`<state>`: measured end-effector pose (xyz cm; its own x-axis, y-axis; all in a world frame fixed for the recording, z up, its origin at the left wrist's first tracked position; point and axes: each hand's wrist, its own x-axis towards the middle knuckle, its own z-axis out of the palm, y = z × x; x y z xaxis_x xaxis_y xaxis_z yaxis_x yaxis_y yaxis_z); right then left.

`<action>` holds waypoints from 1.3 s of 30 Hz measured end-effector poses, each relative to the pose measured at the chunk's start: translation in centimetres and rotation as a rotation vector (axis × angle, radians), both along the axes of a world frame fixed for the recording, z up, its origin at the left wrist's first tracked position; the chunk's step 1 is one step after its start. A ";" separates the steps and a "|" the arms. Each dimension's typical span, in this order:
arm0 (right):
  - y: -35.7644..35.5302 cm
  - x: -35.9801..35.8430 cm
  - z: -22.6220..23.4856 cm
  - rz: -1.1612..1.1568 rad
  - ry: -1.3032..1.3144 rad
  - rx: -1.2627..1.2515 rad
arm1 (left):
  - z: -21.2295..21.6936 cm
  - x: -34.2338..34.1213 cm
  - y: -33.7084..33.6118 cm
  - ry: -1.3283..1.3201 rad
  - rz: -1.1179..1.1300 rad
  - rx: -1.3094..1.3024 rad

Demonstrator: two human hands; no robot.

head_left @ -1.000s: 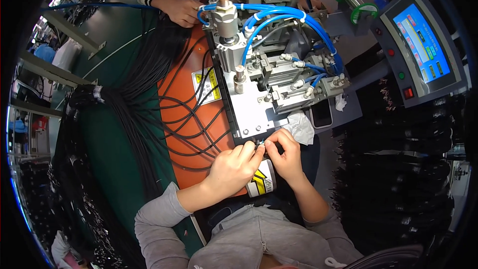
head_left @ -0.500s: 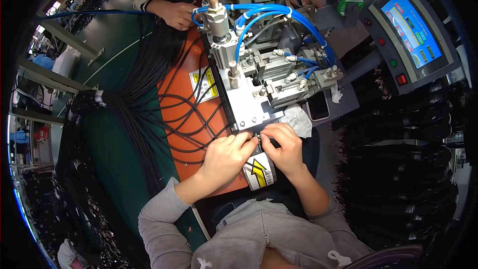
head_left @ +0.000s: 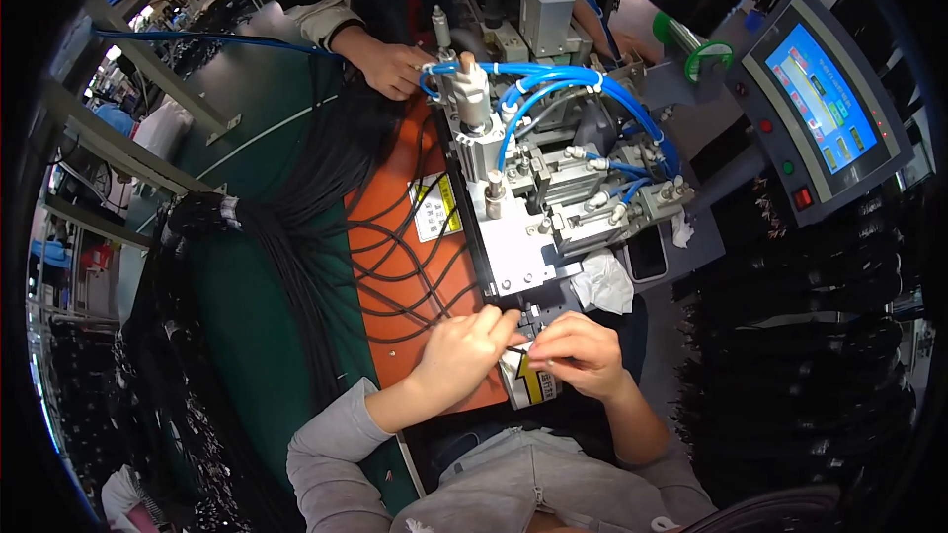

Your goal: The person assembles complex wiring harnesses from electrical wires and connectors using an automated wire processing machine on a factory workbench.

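My left hand (head_left: 462, 350) is closed, its fingertips pinching a thin black cable (head_left: 517, 349) just in front of the machine. The cable's short dark length spans the gap to my right hand (head_left: 585, 355), whose thumb and fingers are pinched together; what they grip is too small to make out. Beneath my fingers lies a white label with a yellow arrow (head_left: 533, 387). Directly beyond is the metal machine (head_left: 518, 247), with a bright flat plate and blue air hoses (head_left: 563, 71). Loose black cables (head_left: 400, 271) loop over the orange board (head_left: 395, 360) beside my left hand.
A thick bundle of black cables (head_left: 296, 222) lies on the green table (head_left: 232, 326). Crumpled white tissue (head_left: 602, 281) and a phone (head_left: 647, 257) sit right of the machine. A control screen (head_left: 820, 99) and a wire spool (head_left: 696, 51) stand beyond. Another person's hand (head_left: 393, 67) touches the machine's far side.
Both my hands have drawn back from the machine's front edge toward me, and my right fingers have shifted their pinch. The whole view has tilted, moving the scene lower and to the right.
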<state>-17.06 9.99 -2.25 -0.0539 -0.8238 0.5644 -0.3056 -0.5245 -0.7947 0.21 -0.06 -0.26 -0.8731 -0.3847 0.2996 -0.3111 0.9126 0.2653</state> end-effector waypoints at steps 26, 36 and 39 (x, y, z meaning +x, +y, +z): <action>-1.0 1.9 -1.4 -0.283 -0.115 -0.074 | -1.1 -0.4 -0.6 0.534 -0.146 0.029; -0.8 1.5 -1.2 -0.195 -0.494 0.191 | -0.7 -0.9 -0.1 0.473 -0.113 0.017; -1.4 1.3 -0.7 -0.117 -0.565 0.198 | -1.0 -1.2 -0.8 0.475 -0.129 -0.012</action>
